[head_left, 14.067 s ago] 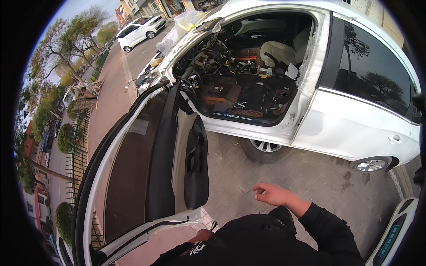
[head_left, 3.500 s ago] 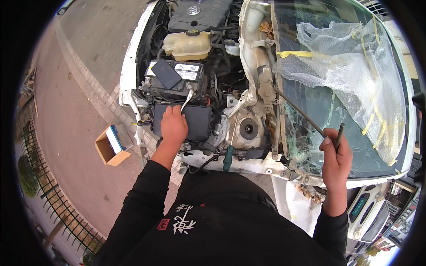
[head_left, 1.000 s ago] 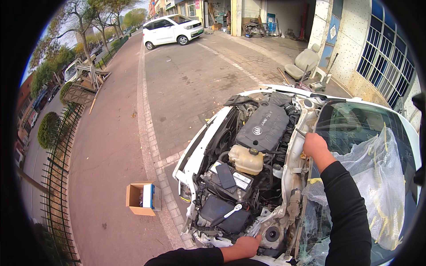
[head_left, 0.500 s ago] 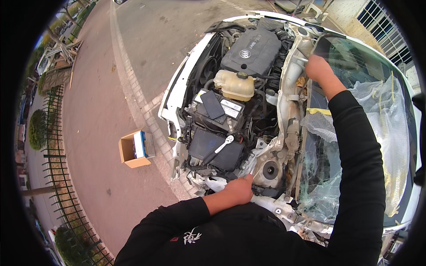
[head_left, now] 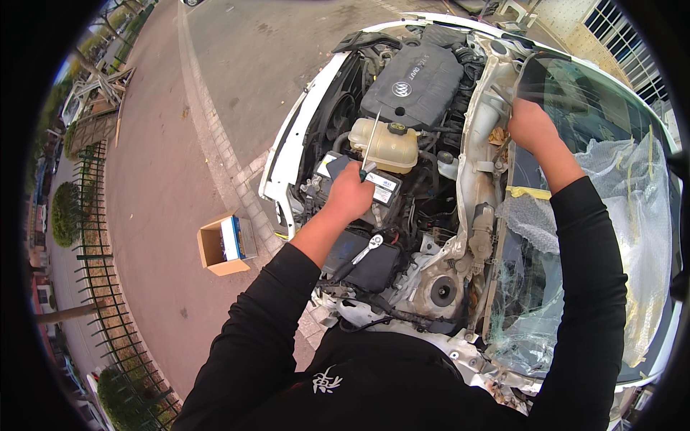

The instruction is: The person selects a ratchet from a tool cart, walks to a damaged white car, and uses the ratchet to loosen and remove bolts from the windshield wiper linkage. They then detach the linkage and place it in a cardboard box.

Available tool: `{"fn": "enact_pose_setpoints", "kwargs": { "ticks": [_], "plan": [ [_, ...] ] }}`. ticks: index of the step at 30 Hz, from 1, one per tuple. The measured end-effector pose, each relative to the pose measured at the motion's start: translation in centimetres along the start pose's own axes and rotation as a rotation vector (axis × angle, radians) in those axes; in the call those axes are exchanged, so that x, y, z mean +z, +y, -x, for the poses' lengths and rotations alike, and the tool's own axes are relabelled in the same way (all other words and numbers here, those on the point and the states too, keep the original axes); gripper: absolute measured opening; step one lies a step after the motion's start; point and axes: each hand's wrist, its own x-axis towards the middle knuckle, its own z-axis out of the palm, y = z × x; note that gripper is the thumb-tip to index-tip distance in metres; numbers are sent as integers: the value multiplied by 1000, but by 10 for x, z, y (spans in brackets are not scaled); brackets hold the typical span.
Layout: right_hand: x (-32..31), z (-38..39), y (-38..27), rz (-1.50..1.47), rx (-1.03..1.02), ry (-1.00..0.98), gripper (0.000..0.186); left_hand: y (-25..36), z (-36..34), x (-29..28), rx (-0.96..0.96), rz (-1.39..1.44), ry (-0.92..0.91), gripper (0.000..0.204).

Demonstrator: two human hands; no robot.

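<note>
As left grip (head_left: 350, 192) clasps screwdriver (head_left: 371, 141), right grip (head_left: 533, 127) a bar (head_left: 501, 94), ratchet (head_left: 359, 258) nearby, phone (head_left: 336, 167) (partly hidden)

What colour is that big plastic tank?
The big plastic tank is pale yellow, clearest in head view.

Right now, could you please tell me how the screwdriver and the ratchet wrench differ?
The screwdriver is gripped in the left hand, while the ratchet wrench lies on the black box cover. The screwdriver has a thin, straight shaft; the ratchet wrench ends in a broader, rounded head. Both show silvery metal.
</note>
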Motion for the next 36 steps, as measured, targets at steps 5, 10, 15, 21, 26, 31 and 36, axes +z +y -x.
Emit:
{"fn": "enact_pose_setpoints", "kwargs": {
  "ticks": [5, 10, 15, 21, 26, 31, 36],
  "plan": [
    [-11, 7, -11, 36, 18, -27, 26, -47, -57, -11, 154, -195, -30, 30],
    [-9, 24, -24, 25, -43, -2, 20, -95, -40, -12, 292, -373, -114, 26],
    [-12, 29, -33, 41, -57, -25, 19, -95, -22, 3, 252, -411, -135, 28],
    [-12, 29, -22, 23, -84, 27, 21, -69, -19, 18, 280, -345, -153, 28],
    [-8, 25, -7, 18, -103, 36, 21, -63, 36, 23, 276, -312, -193, 26],
    [-8, 20, 3, 5, -114, 63, 20, -75, 94, 38, 197, -323, -76, 24],
    [-10, 31, 12, -58, -209, 93, 20, -102, 117, 45, 251, -533, 25, 27]
  ]
}}
